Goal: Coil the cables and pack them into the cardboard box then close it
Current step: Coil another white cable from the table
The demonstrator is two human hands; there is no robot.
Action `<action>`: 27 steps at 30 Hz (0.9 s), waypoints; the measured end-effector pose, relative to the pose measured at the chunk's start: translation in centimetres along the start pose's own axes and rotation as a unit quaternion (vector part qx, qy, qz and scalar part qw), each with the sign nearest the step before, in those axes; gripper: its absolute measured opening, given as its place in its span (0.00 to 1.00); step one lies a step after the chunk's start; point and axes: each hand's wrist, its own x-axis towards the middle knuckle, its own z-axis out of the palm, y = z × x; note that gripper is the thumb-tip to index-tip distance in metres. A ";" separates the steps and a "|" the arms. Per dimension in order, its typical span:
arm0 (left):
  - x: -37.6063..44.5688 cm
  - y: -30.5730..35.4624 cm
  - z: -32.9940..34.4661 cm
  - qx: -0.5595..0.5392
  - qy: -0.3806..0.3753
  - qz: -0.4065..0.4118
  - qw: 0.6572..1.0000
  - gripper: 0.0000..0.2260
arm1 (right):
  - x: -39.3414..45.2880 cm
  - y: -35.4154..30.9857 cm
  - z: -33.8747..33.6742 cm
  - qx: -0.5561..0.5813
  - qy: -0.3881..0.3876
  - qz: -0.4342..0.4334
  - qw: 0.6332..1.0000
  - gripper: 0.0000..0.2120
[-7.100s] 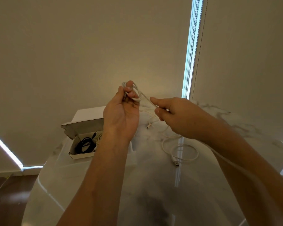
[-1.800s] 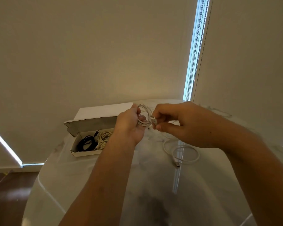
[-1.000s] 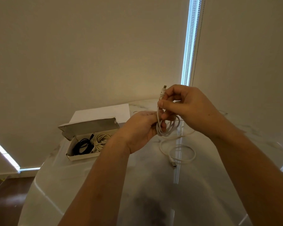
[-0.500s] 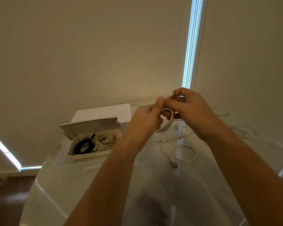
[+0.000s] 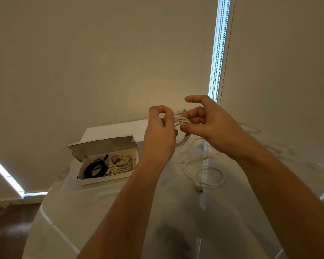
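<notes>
Item: white cable [image 5: 182, 126], coiled in small loops and held up between our hands. Our left hand [image 5: 160, 133] pinches the coil with curled fingers; our right hand [image 5: 209, 124] touches its other side with thumb and lower fingers, the index finger lifted clear, and we cannot tell whether it truly grips. A plug end sticks out just above the coil, between the two hands. We judge the cable light, limp and springy, likely to unwind if let go, so it is best taken across all the loops at once, not by the plug. Item: loose cable [image 5: 204, 172], uncoiled, lying on the worktop [image 5: 120, 202] below our right hand, its plug nearest us. Item: box [image 5: 105, 179], open, lid up, below and to the left of our left hand, holding a black coil [image 5: 94, 168] and a cream coil [image 5: 120, 162] side by side. Surface: glossy pale marble-look worktop, probably slippery for cables. Room: plain blinds [image 5: 101, 62] beyond the hands, a bright gap [image 5: 216, 53] between them, dark floor [image 5: 11, 221] at lower left.
</notes>
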 end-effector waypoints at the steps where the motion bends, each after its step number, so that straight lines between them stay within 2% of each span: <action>1: 0.0 0.0 0.0 0.003 0.001 0.007 1.000 0.07 | 0.1 0.1 0.0 -0.005 0.009 -0.007 1.000 0.28; 7: -0.1 0.1 0.1 0.095 0.048 0.048 0.993 0.11 | 0.4 0.7 0.4 -0.069 0.054 -0.032 0.996 0.14; 11: -0.2 0.2 -0.1 0.128 0.055 0.055 0.989 0.12 | 0.6 1.2 0.7 -0.141 0.088 -0.048 0.985 0.10; 15: -0.3 0.3 -0.1 0.118 0.063 0.060 0.989 0.12 | 0.6 1.6 0.6 -0.174 0.075 -0.051 0.981 0.07; 18: -0.2 0.1 -0.1 0.108 0.064 0.072 0.990 0.12 | 0.7 1.7 0.7 -0.127 0.060 -0.039 0.989 0.07; 22: 0.1 0.0 -0.3 0.078 0.061 0.065 0.993 0.10 | 0.5 1.6 0.5 0.020 0.037 0.009 0.999 0.08; 27: 0.2 -0.4 -0.6 0.095 0.055 0.062 0.992 0.12 | 0.4 1.7 0.6 0.161 -0.018 0.080 0.984 0.11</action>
